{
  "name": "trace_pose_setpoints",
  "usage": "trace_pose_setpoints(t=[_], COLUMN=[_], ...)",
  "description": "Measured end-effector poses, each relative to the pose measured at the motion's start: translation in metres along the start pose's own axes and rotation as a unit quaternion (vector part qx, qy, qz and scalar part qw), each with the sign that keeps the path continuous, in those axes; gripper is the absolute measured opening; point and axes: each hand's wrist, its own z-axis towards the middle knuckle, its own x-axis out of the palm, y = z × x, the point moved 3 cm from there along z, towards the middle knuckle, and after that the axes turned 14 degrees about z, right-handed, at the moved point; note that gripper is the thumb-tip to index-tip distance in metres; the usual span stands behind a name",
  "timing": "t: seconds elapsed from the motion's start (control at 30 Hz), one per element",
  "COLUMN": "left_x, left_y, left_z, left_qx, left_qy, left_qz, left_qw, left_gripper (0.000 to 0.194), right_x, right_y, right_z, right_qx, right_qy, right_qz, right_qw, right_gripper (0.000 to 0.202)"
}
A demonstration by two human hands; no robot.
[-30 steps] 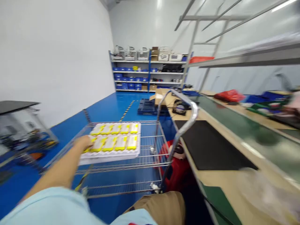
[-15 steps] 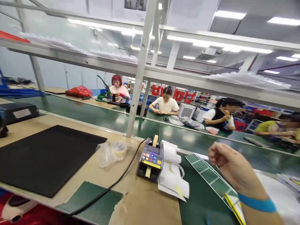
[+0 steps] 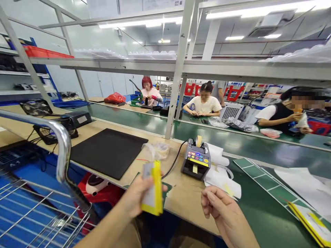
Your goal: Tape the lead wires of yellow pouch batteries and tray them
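Note:
My left hand is closed around a flat grey pack with yellow edges, which looks like a battery pack; a thin red wire shows near its top. My right hand is curled with thumb and fingers together in front of the tape dispenser; whether a small thing is pinched there I cannot make out. The black tape dispenser has lit buttons, a tape roll on top and a short yellowish strip at its front slot. Similar yellow-edged packs lie at the right.
A black mat and a bag with tape rolls lie left of the dispenser. White backing paper sits to its right. A metal cart stands at the left. A shelf post rises behind the bench; several co-workers sit beyond.
The view has swung left and down. My left hand has come into view holding the yellow-edged pack. My right hand has moved left and nearer, from above the green strip to the dispenser's front.

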Motion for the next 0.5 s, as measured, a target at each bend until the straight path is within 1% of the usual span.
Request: trace_pose_setpoints(t=[0.07,0.1,0.17,0.2,0.27,0.33,0.4,0.5], left_x=[0.024,0.035,0.049,0.052,0.052,0.047,0.043,0.040], left_y=[0.022,0.031,0.044,0.048,0.051,0.054,0.057,0.064], left_z=[0.006,0.010,0.012,0.011,0.008,0.002,-0.003,-0.007], left_qx=[0.003,0.005,0.023,0.035,0.051,0.051,0.044,0.029], left_qy=[0.026,0.041,0.060,0.063,0.057,0.040,0.026,0.023], left_qz=[-0.021,-0.012,0.036,0.063,0.105,0.123,0.120,0.097], left_qw=[0.999,0.999,0.997,0.995,0.991,0.990,0.991,0.995], left_gripper=[0.055,0.054,0.051,0.049,0.047,0.044,0.044,0.049], right_x=[0.005,0.007,0.011,0.013,0.015,0.017,0.017,0.013], right_y=[-0.013,-0.018,-0.026,-0.029,-0.034,-0.039,-0.045,-0.055], right_z=[-0.004,-0.005,-0.005,-0.004,-0.001,0.002,0.004,0.010], right_qx=[-0.005,-0.012,-0.028,-0.033,-0.029,-0.016,0.005,0.043], right_qy=[-0.044,-0.063,-0.079,-0.076,-0.061,-0.052,-0.050,-0.058], right_qz=[-0.006,-0.005,0.000,0.000,-0.002,0.004,0.020,0.057], right_qw=[0.999,0.998,0.996,0.997,0.998,0.999,0.999,0.996], right_gripper=[0.036,0.040,0.049,0.048,0.038,0.026,0.027,0.035])
